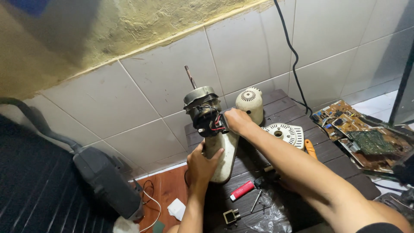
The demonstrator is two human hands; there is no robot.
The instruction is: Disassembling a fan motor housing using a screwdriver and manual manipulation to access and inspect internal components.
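A bare fan motor (202,110) with its shaft pointing up sits atop a cream fan neck (225,149), with red and black wires showing at its back. My left hand (202,162) grips the cream neck from below. My right hand (236,120) is closed on the wiring side of the motor. The assembly leans over a dark slatted wooden table (293,110).
A cream motor cover (250,103) and a round vented plate (283,133) lie behind my right arm. An orange-handled tool (309,147), a red lighter (241,190), a small metal part (231,216), circuit boards (360,133), a black cable (294,56) and a dark appliance (105,179) surround the spot.
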